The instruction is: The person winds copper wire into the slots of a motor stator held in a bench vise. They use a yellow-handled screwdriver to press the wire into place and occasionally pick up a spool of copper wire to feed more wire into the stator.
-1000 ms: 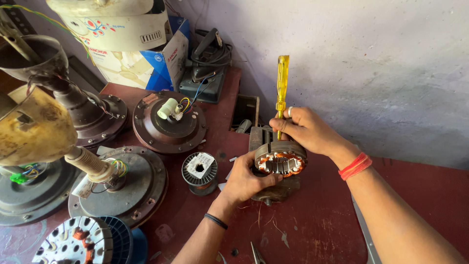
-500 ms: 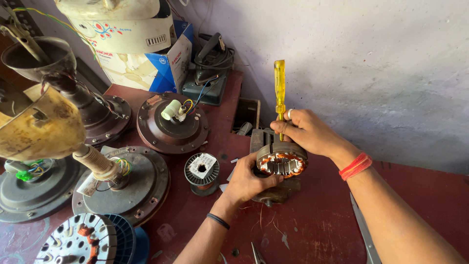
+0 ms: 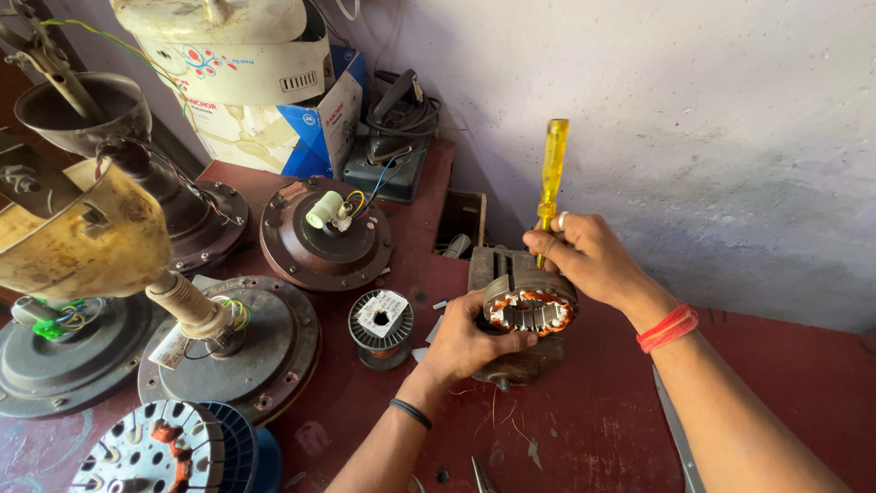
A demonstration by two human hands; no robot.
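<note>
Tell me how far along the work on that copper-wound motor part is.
Done: the stator is out of any housing, its copper windings bare, seated on a small vise. In hand: the left hand steadies it while the right hand holds a yellow screwdriver upright at its rim. Left: several fan motors lie open on the table.

A round metal motor stator with copper-orange windings (image 3: pixel 530 311) and white slot liners sits tilted, its open face turned up, atop a dark, rusty block-shaped vise (image 3: pixel 511 315) on the dark red counter (image 3: pixel 593 429). A screwdriver with a translucent yellow plastic handle (image 3: pixel 550 178) stands nearly upright, tip down at the stator's far rim.
</note>
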